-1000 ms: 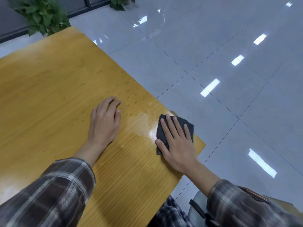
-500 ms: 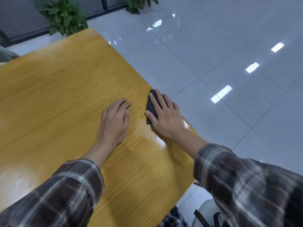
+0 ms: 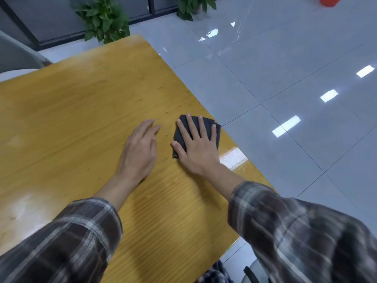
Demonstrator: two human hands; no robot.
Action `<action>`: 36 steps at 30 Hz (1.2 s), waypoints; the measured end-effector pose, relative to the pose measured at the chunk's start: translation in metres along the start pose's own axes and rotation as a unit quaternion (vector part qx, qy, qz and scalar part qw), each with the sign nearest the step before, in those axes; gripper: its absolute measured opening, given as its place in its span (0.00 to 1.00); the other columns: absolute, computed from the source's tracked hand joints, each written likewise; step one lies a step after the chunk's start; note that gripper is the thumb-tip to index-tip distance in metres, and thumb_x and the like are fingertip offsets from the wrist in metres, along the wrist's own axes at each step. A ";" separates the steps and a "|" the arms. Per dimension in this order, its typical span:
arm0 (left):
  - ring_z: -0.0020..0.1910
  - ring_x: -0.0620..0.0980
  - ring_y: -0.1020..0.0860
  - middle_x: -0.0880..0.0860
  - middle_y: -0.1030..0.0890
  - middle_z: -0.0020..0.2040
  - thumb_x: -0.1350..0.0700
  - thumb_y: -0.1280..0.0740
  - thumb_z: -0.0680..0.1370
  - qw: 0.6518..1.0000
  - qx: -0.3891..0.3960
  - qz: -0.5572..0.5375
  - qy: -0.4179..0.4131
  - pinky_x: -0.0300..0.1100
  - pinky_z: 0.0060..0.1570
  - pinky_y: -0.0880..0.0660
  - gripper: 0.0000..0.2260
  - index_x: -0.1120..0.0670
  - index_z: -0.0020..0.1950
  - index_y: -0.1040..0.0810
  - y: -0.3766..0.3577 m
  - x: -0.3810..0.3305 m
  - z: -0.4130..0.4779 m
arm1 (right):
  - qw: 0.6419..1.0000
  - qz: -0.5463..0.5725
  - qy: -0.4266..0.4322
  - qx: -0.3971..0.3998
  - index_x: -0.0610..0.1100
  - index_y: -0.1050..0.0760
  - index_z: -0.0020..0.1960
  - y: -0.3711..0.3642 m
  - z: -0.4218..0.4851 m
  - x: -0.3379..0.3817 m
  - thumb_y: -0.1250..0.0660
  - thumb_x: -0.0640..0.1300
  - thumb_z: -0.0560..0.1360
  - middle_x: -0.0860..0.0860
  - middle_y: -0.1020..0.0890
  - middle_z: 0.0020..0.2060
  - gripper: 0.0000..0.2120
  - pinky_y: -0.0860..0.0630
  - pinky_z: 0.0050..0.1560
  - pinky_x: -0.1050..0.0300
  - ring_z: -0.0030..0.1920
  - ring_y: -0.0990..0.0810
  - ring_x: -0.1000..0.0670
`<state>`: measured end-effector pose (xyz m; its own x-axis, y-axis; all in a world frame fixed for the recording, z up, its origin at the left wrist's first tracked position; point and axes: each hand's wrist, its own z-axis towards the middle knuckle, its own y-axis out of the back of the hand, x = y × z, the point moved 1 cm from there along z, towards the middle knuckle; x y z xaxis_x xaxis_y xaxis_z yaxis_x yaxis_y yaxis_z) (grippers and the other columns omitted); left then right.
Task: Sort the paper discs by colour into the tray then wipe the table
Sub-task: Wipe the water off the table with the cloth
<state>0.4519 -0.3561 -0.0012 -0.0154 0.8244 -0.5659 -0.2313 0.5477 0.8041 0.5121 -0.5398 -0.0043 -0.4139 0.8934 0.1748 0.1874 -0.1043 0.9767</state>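
The right hand (image 3: pixel 199 146) lies flat, palm down, on the cloth (image 3: pixel 180 140) with straight fingers spread wide and thumb out sideways, while the left hand (image 3: pixel 140 152) rests palm down just left of the cloth, fingers straight and close together, both forearms bare.

Single view, worn on the head, looking forward and steeply down across the tabletop (image 3: pixel 71 119) from its near side. Wide-angle and close in, with left hand (image 3: pixel 140 152) and right hand (image 3: pixel 199 149) near centre. Turned somewhat rightward, taking in tiled floor (image 3: pixel 285 58) beyond the tabletop's right edge and potted plants (image 3: pixel 104 19) along the top of frame
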 end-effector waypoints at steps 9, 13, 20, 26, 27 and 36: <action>0.81 0.55 0.39 0.54 0.33 0.80 0.64 0.42 0.86 0.998 0.004 0.030 0.046 0.54 0.79 0.40 0.19 0.57 0.78 0.28 0.008 0.023 -0.028 | 0.999 -0.017 0.044 0.026 0.63 0.58 0.82 0.007 -0.117 -0.053 0.54 0.70 0.82 0.59 0.59 0.82 0.32 0.56 0.80 0.34 0.82 0.64 0.48; 0.82 0.53 0.42 0.54 0.36 0.82 0.63 0.43 0.86 0.999 0.009 0.033 0.042 0.52 0.80 0.42 0.20 0.58 0.79 0.32 0.006 0.024 -0.033 | 0.999 -0.004 -0.030 0.018 0.63 0.57 0.82 0.016 -0.051 -0.077 0.59 0.72 0.80 0.57 0.58 0.83 0.33 0.49 0.79 0.39 0.83 0.55 0.46; 0.82 0.54 0.41 0.55 0.36 0.82 0.64 0.42 0.86 0.998 0.010 0.042 0.041 0.54 0.80 0.41 0.21 0.58 0.80 0.32 0.006 0.023 -0.032 | 0.999 -0.008 0.043 -0.006 0.59 0.55 0.83 -0.001 -0.057 -0.018 0.54 0.68 0.83 0.55 0.58 0.83 0.32 0.58 0.80 0.36 0.83 0.62 0.46; 0.81 0.56 0.38 0.56 0.34 0.81 0.63 0.42 0.86 0.998 0.006 0.047 0.045 0.57 0.78 0.38 0.20 0.59 0.78 0.30 0.007 0.020 -0.031 | 1.000 -0.005 0.008 0.002 0.66 0.54 0.81 0.010 -0.095 -0.082 0.53 0.72 0.81 0.56 0.55 0.83 0.31 0.49 0.79 0.37 0.83 0.56 0.47; 0.81 0.57 0.38 0.57 0.33 0.80 0.63 0.41 0.86 0.998 0.006 0.048 0.045 0.57 0.78 0.37 0.19 0.59 0.78 0.29 0.007 0.019 -0.032 | 1.000 0.002 -0.011 -0.006 0.66 0.53 0.81 0.013 -0.079 -0.083 0.54 0.72 0.81 0.55 0.53 0.83 0.31 0.45 0.78 0.38 0.82 0.51 0.46; 0.80 0.59 0.36 0.58 0.31 0.79 0.62 0.40 0.86 0.996 0.001 0.070 0.053 0.60 0.76 0.37 0.18 0.60 0.76 0.26 0.006 0.008 -0.034 | 0.996 0.009 -0.087 -0.024 0.57 0.52 0.83 0.009 -0.093 -0.096 0.58 0.71 0.81 0.47 0.36 0.74 0.34 0.33 0.68 0.45 0.66 0.32 0.43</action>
<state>0.4177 -0.3509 -0.0066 -0.1503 0.8727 -0.4645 -0.2185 0.4289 0.8765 0.4712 -0.6673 -0.0007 -0.2499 0.9528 0.1722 0.1493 -0.1378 0.9792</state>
